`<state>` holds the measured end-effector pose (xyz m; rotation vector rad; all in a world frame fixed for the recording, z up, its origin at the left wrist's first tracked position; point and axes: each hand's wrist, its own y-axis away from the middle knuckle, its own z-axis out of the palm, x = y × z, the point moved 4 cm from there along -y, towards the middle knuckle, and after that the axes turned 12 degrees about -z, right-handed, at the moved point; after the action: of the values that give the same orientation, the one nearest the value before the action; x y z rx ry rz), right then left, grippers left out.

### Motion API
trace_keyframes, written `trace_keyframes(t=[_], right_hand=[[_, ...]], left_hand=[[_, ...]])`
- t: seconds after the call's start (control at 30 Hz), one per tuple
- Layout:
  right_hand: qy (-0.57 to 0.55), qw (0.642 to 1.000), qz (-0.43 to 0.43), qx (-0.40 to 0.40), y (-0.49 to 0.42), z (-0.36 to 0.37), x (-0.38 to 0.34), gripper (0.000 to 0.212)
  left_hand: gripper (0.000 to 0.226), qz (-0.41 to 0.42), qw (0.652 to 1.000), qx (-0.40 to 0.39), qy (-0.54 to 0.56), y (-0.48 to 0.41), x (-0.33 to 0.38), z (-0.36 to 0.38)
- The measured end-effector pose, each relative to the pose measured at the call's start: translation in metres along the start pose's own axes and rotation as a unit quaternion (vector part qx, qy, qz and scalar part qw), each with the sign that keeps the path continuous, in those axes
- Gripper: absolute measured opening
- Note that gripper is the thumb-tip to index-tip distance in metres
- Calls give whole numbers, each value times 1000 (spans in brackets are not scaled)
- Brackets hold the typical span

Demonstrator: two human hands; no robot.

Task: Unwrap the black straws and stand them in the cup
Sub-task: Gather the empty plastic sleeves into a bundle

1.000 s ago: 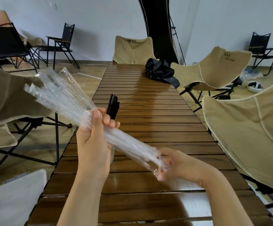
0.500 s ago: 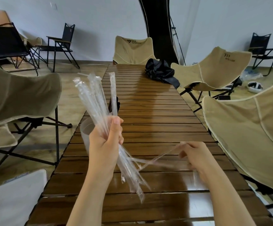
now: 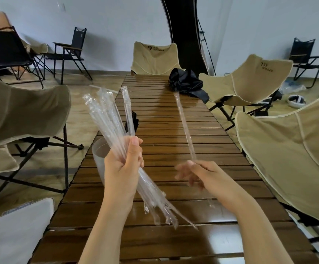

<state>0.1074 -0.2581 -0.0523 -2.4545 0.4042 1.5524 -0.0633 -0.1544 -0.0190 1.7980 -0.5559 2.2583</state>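
Cup (image 3: 98, 157): frosted, at left edge of table (image 3: 173, 122), just behind left hand.
Black straws (image 3: 136, 121): standing in cup, mostly hidden by wrappers.
Left hand (image 3: 124, 168): clenched round bundle of clear wrappers (image 3: 105, 119), upright.
Right hand (image 3: 206, 176): blurred, fingers curled, pinching single clear wrapper (image 3: 184, 128), well apart from bundle.

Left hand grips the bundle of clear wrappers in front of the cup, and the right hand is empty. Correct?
Not quite. The head view shows the right hand holding a single clear wrapper; the left hand does grip the bundle in front of the cup.
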Motion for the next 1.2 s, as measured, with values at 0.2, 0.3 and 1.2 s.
trace_keyframes(t=[0.2,0.3,1.2], right_hand=[[-9,994,-74,-74,-2,19,-18,31],[19,991,-78,-110,-1,25,-19,33],[98,974,100,-179,-1,34,8,30]], left_hand=[[34,38,995,-35,-86,2,0,10],[44,33,995,-25,-90,1,-4,13],[23,2,995,66,77,3,10,-3]])
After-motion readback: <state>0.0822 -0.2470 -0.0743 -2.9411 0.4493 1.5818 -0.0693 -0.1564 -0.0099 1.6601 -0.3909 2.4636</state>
